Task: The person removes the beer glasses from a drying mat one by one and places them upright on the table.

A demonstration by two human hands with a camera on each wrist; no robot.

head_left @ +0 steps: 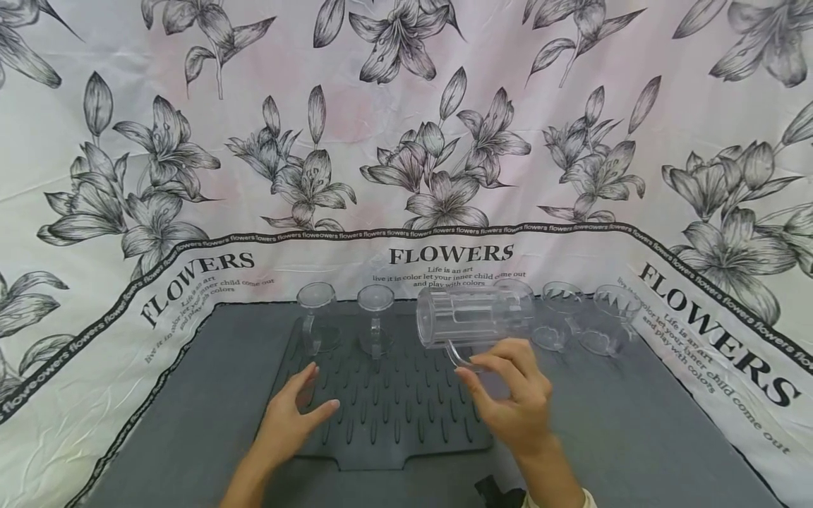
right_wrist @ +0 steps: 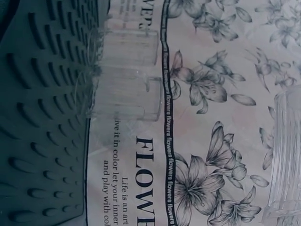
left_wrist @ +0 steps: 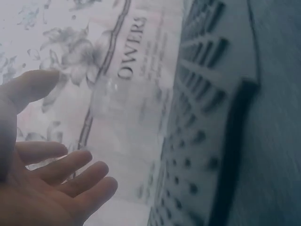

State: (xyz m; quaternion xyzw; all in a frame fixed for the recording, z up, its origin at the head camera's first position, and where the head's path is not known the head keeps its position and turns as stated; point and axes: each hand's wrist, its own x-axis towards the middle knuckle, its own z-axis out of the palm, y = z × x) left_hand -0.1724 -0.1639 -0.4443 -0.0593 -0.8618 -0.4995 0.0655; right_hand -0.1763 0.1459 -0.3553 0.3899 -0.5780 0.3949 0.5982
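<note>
A clear ribbed mug [head_left: 473, 317] is held in the air, tilted onto its side with its handle [head_left: 454, 354] downward. My right hand [head_left: 516, 395] pinches that handle between thumb and fingers. At the right edge of the right wrist view, part of a clear ribbed vessel [right_wrist: 288, 155] shows. Two clear mugs [head_left: 316, 317] [head_left: 376, 321] stand at the back of a dark ridged mat [head_left: 381, 423]. My left hand [head_left: 288, 416] hovers over the mat's left side, thumb and fingers apart, holding nothing. The left wrist view shows its loosely extended fingers [left_wrist: 89, 176].
Clear vessels [head_left: 557, 317] [head_left: 607, 321] stand at the back right; another rim [head_left: 513, 288] shows partly behind the held mug. A flower-printed cloth [head_left: 343, 120] hangs behind the grey table surface [head_left: 641, 437]. A small black item [head_left: 498, 492] lies near the front edge.
</note>
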